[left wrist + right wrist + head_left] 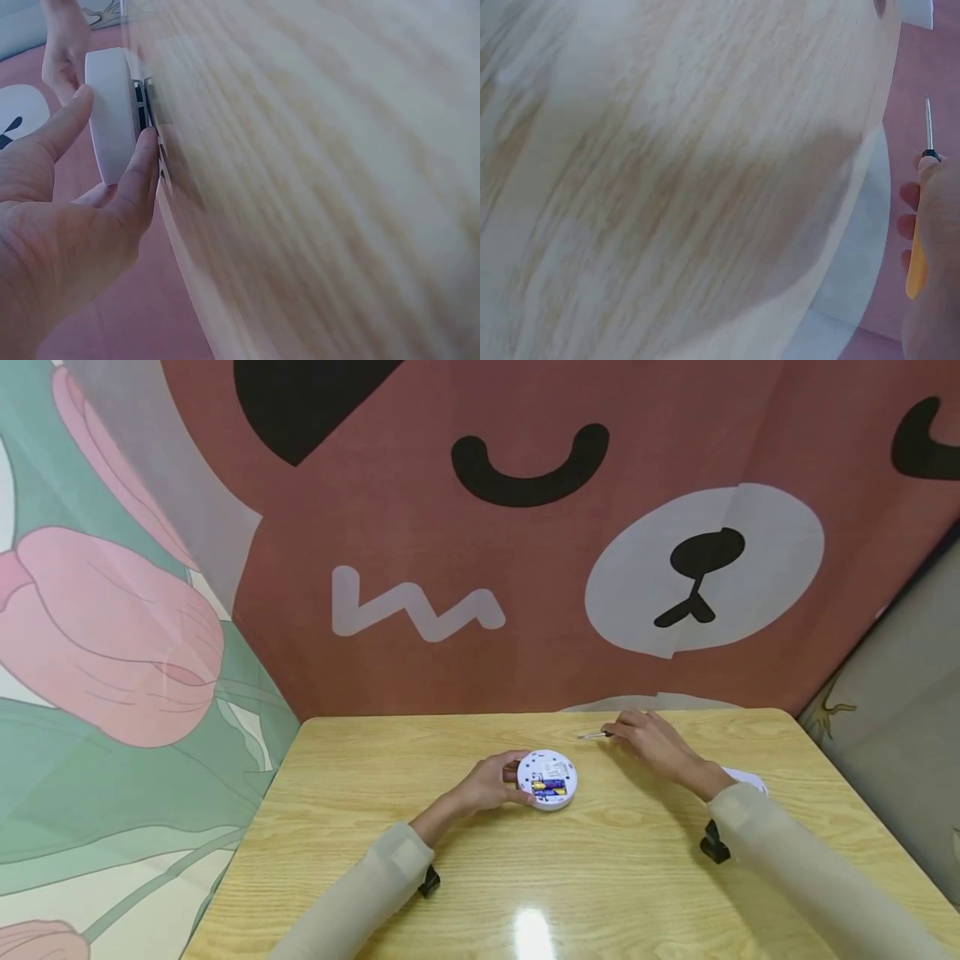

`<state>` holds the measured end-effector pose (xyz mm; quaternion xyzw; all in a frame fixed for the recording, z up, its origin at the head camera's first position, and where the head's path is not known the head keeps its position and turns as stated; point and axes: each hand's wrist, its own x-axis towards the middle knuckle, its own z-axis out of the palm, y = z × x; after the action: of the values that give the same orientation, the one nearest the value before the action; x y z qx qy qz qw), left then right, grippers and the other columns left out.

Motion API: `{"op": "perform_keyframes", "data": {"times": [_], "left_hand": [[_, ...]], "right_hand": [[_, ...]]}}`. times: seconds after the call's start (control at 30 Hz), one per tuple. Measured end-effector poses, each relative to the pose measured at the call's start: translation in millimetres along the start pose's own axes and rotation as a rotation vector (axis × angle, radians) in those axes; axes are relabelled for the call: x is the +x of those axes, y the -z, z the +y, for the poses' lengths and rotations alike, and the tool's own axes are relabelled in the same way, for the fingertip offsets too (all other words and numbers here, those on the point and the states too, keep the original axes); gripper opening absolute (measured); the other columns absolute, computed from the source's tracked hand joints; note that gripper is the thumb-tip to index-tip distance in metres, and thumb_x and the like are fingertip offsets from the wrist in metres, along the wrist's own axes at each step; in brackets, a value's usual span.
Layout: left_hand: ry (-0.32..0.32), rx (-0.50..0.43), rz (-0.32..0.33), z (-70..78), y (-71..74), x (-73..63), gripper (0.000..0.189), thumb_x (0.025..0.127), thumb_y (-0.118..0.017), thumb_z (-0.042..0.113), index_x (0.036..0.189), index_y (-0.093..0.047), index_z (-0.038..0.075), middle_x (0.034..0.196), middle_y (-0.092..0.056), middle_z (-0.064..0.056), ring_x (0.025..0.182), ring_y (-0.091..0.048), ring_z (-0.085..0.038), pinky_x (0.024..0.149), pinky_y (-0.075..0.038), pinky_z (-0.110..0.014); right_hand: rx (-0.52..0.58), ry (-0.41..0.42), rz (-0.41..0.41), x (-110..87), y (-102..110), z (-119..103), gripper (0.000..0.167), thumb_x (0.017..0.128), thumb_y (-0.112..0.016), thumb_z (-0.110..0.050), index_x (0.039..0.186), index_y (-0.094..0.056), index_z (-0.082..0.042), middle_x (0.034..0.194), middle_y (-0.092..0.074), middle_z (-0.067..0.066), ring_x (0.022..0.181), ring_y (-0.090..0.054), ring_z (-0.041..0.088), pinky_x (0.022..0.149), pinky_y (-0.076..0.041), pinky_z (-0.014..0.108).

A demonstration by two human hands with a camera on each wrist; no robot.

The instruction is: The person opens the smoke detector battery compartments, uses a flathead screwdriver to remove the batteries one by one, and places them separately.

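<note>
My left hand (pixel 486 787) holds a round white battery-powered device (pixel 557 767) by its edge, thumb on one side and fingers on the other. Its open back faces up, showing blue-and-yellow batteries (pixel 551 788) and a printed label. In the left wrist view the device (pixel 109 112) appears edge-on, low over the tabletop. To the right and farther back, my right hand (pixel 651 742) grips a screwdriver (pixel 929 127) by its yellow handle. The thin metal shaft points left toward the device, its tip apart from it.
A white rounded piece (pixel 752 779) lies on the wooden table (pixel 360 760) at the right, partly covered by my right sleeve (pixel 780 835). Behind the table's far edge hangs a printed bear cloth (pixel 397 677). Black wrist mounts (pixel 715 845) stick out below both sleeves.
</note>
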<state>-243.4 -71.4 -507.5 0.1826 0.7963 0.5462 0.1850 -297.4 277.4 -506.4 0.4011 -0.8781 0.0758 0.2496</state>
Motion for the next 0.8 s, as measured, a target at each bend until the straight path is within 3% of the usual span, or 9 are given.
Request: {"op": "perform_keyframes", "data": {"times": [0.17, 0.43, 0.8], "left_hand": [[0.01, 0.005, -0.001, 2.2, -0.1, -0.2, 0.078, 0.084, -0.089, 0.001, 0.153, -0.053, 0.004, 0.13, -0.069, -0.01, 0.121, -0.067, -0.026, 0.098, -0.058, -0.031], [0.013, 0.016, -0.002, 2.8, 1.3, -0.1, 0.078, 0.084, -0.089, 0.001, 0.154, -0.052, 0.005, 0.129, -0.07, -0.009, 0.118, -0.068, -0.024, 0.093, -0.059, -0.029], [-0.001, 0.002, -0.031, 3.8, 2.3, 0.9, 0.081, 0.083, -0.09, 0.002, 0.154, -0.052, 0.005, 0.134, -0.069, -0.011, 0.123, -0.068, -0.026, 0.097, -0.059, -0.029]], "right_hand": [[-0.01, 0.042, 0.021, 0.4, 6.4, -1.8, 0.03, 0.084, -0.086, 0.0, 0.113, -0.079, -0.004, 0.095, -0.07, 0.007, 0.081, -0.063, 0.024, 0.064, -0.048, 0.04], [-0.01, 0.082, 0.011, 3.5, 19.1, -7.2, 0.021, 0.087, -0.084, -0.007, 0.108, -0.082, -0.007, 0.091, -0.07, 0.002, 0.079, -0.062, 0.018, 0.065, -0.049, 0.036], [-0.037, 0.179, -0.007, 12.0, 40.2, -24.7, 0.02, 0.085, -0.086, -0.01, 0.104, -0.083, -0.011, 0.088, -0.067, -0.001, 0.078, -0.061, 0.015, 0.067, -0.048, 0.036]]}}
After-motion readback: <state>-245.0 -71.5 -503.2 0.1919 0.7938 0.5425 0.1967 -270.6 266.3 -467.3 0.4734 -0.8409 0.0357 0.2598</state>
